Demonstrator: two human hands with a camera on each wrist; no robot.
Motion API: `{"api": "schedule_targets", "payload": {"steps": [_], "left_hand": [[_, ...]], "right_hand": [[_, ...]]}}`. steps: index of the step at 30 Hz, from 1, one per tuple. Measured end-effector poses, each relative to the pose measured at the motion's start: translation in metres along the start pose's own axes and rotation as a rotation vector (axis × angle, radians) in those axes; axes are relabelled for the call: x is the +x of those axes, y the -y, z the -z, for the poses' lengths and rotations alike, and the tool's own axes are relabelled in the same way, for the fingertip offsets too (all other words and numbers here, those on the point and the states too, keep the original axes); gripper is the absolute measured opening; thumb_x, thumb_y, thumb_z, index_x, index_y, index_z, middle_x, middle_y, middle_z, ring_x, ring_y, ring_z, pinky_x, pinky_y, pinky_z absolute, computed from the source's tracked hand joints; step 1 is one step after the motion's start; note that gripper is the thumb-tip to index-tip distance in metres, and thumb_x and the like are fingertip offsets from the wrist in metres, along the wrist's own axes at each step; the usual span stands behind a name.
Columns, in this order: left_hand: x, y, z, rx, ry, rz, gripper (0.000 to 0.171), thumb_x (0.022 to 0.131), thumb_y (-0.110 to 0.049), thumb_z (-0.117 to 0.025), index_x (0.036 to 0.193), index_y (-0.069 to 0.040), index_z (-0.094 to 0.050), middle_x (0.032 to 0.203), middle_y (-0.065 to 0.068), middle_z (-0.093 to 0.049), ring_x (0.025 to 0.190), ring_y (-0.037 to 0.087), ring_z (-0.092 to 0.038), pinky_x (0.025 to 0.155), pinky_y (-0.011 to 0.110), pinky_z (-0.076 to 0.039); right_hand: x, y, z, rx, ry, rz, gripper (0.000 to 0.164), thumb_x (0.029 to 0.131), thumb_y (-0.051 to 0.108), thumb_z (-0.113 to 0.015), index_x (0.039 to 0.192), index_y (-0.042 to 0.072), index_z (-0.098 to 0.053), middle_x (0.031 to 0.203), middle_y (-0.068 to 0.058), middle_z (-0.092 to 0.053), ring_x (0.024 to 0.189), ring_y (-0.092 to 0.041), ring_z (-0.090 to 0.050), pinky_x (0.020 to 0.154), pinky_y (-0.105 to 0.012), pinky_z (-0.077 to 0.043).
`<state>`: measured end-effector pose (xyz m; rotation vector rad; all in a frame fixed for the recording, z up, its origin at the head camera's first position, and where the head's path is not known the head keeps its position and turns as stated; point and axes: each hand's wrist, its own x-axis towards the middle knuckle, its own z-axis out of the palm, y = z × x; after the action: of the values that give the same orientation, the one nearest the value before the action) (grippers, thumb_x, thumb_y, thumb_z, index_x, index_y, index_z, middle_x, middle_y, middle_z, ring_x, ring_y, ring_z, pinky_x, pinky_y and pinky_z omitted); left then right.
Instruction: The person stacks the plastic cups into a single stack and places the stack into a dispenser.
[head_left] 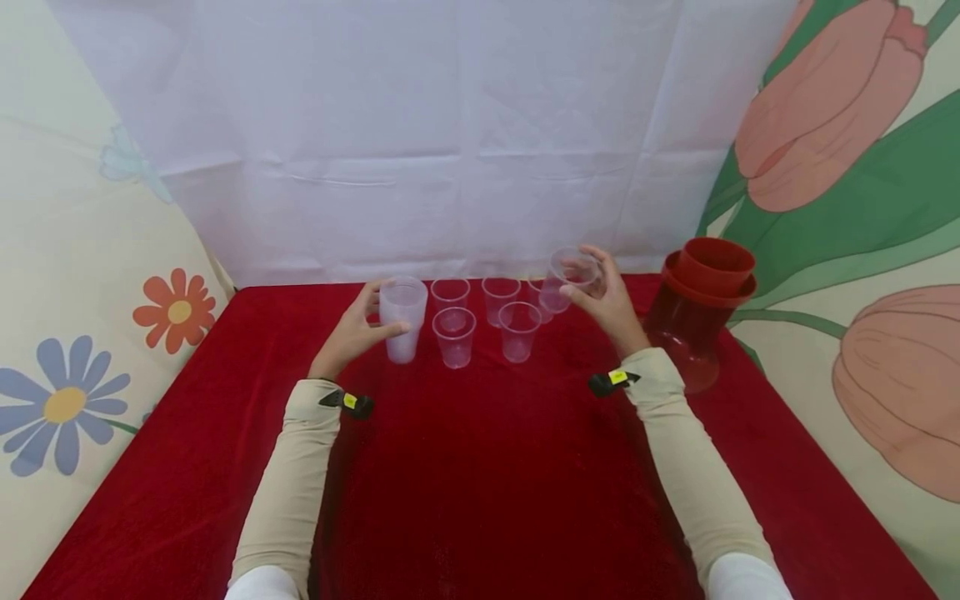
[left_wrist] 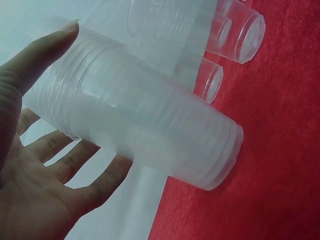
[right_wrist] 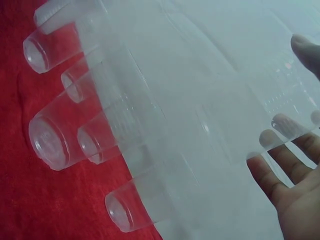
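Note:
My left hand [head_left: 350,335] grips a stack of nested clear plastic cups [head_left: 402,321], thumb on one side and fingers on the other. In the left wrist view the stacked cups [left_wrist: 150,110] show their layered rims near the thumb. My right hand [head_left: 617,310] holds a single clear plastic cup [head_left: 558,287] by its sides, raised and slightly tilted at the right end of the cup rows. Between the hands, several clear cups stand mouth up, among them a front left cup [head_left: 454,340] and a front right cup [head_left: 519,335]. The held cup partly hides a back cup.
A dark red container with a stepped top [head_left: 697,292] stands on the right, close beside the right forearm. Red cloth [head_left: 480,483] covers the table. A white sheet [head_left: 450,150] hangs behind, with flower-patterned cloths at both sides.

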<state>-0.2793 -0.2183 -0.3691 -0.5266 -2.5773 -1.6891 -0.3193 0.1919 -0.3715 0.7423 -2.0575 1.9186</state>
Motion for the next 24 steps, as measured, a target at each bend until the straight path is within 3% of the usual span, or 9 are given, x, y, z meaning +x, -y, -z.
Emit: {"api": "schedule_targets", "payload": {"steps": [8, 15, 20, 24], "left_hand": [[-0.001, -0.001, 0.000, 0.011, 0.000, 0.006, 0.077, 0.089, -0.012, -0.075, 0.151, -0.009, -0.031, 0.139, 0.024, -0.044, 0.128, 0.042, -0.045, 0.099, 0.061, -0.046], [-0.001, 0.001, -0.001, -0.008, 0.002, -0.017, 0.076, 0.088, -0.010, -0.075, 0.151, -0.008, -0.032, 0.137, 0.024, -0.045, 0.127, 0.042, -0.046, 0.099, 0.060, -0.046], [-0.001, 0.003, 0.000, -0.008, 0.000, -0.027, 0.075, 0.088, -0.009, -0.075, 0.150, -0.008, -0.033, 0.136, 0.023, -0.046, 0.125, 0.040, -0.048, 0.099, 0.059, -0.046], [-0.001, 0.002, 0.000, -0.010, -0.003, -0.035, 0.075, 0.088, -0.008, -0.075, 0.150, -0.007, -0.033, 0.135, 0.024, -0.047, 0.125, 0.040, -0.048, 0.099, 0.059, -0.046]], "right_hand": [[0.003, -0.002, -0.004, 0.008, -0.007, 0.044, 0.065, 0.092, -0.002, -0.067, 0.148, 0.007, -0.035, 0.138, -0.023, -0.054, 0.124, -0.031, -0.053, 0.097, -0.027, -0.048], [0.007, 0.000, -0.008, 0.055, -0.004, 0.060, 0.065, 0.091, -0.003, -0.068, 0.147, 0.007, -0.036, 0.138, -0.026, -0.052, 0.123, -0.025, -0.053, 0.099, -0.027, -0.047], [0.009, 0.000, -0.010, 0.065, 0.005, 0.053, 0.066, 0.092, -0.006, -0.066, 0.148, 0.002, -0.032, 0.139, -0.028, -0.050, 0.128, -0.038, -0.048, 0.098, -0.028, -0.048], [0.011, 0.001, -0.012, 0.059, 0.005, 0.062, 0.067, 0.091, -0.007, -0.066, 0.148, 0.000, -0.031, 0.139, -0.027, -0.051, 0.128, -0.038, -0.048, 0.097, -0.028, -0.049]]}}
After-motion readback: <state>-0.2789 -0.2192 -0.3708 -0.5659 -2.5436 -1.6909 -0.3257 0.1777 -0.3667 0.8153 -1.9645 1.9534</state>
